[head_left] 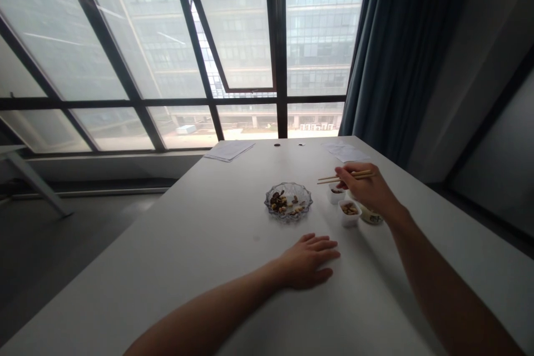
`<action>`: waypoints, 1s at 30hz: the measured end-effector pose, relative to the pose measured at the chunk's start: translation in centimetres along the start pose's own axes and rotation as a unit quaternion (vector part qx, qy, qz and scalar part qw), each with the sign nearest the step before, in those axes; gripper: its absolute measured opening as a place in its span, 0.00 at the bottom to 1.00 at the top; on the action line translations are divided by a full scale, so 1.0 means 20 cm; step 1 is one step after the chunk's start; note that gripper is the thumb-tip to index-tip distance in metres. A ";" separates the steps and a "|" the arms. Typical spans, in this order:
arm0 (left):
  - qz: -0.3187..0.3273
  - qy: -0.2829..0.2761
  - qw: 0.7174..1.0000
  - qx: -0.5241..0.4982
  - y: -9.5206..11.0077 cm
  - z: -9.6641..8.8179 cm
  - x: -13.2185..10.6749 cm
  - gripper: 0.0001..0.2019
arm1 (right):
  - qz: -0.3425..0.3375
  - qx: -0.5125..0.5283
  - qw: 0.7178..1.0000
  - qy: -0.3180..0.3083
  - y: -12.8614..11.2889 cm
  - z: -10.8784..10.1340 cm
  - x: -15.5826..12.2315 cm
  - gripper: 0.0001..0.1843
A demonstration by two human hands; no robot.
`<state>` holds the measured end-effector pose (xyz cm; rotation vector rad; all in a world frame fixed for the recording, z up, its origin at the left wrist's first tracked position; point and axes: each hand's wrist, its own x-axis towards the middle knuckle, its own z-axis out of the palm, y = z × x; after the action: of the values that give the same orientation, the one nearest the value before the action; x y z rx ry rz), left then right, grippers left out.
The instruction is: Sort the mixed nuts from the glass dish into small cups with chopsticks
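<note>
My right hand (362,184) grips a pair of chopsticks (327,179), their tips pointing left and a little apart with nothing seen between them. Below that hand stand two small white tubs: the nearer tub (349,219) holds brown nuts, the farther tub (336,196) has dark bits in it. A round container (371,217) with dark markings is partly hidden behind my right wrist. To the left, a clear glass bowl (288,217) holds mixed dark and pale pieces. My left hand (311,261) lies flat on the table in front of the bowl, fingers spread, holding nothing.
The white table (233,256) reaches to the windows. Papers (228,150) lie at its far left corner, more sheets (345,152) at the far right. Two small dark spots are near the far edge. A dark blue curtain (384,67) hangs at the right.
</note>
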<state>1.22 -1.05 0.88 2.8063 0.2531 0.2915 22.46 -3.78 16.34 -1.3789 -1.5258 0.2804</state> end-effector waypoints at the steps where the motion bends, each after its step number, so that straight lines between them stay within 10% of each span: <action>1: 0.000 0.000 1.000 -0.001 0.00 0.00 0.00 0.24 | 0.000 -0.002 1.000 -0.005 0.00 0.01 0.00 0.22; 30: 0.003 -0.013 1.000 -0.018 -0.01 0.00 -0.01 0.25 | 0.084 0.046 0.990 -0.106 0.27 0.37 -0.01 0.20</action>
<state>0.95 -0.88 0.74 2.7738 0.2321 0.2588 19.89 0.97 8.91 -1.4413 -1.5494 0.6113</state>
